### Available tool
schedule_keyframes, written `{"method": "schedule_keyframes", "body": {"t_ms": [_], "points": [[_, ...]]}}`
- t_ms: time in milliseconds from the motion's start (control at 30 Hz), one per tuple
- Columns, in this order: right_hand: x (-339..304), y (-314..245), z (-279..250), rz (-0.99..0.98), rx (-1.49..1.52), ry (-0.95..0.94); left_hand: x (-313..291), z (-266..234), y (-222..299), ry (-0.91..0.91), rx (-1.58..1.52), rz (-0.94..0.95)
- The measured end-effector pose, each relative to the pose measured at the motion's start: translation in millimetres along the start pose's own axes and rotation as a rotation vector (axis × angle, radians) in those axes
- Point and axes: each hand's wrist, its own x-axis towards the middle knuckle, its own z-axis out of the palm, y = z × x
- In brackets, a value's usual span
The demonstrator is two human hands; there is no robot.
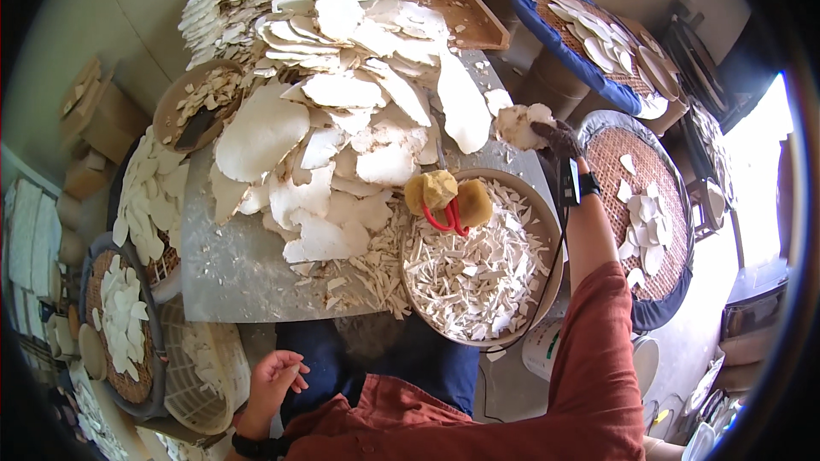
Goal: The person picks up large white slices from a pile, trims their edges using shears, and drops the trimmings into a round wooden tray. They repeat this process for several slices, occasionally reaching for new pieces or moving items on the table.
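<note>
By the basin (538, 218), the right hand (560, 141) is gripping a pale slice (518, 127); the left hand (276, 375) is hanging empty; a bucket (536, 360) is bearing green marks, perhaps lettering.

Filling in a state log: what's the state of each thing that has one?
left hand: empty, fingers loosely curled
right hand: gloved, gripping pale slice
pale slice: held, edges ragged
tub: filled with white strips
red-handled tool: lying at tub's far side, open or shut unclear
blue-edged tray: partly covered
</note>
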Motion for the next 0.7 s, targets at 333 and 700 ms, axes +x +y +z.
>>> {"method": "schedule_keyframes", "body": {"t_ms": [333, 700], "points": [[126, 74, -18, -0.489, -1.293, 0.051, -1, -9, -22, 0.074, 0.020, -0.057], [103, 49, -13, -0.228, -0.648, 0.174, 15, -10, -19, 0.049, 0.042, -0.049]]}}
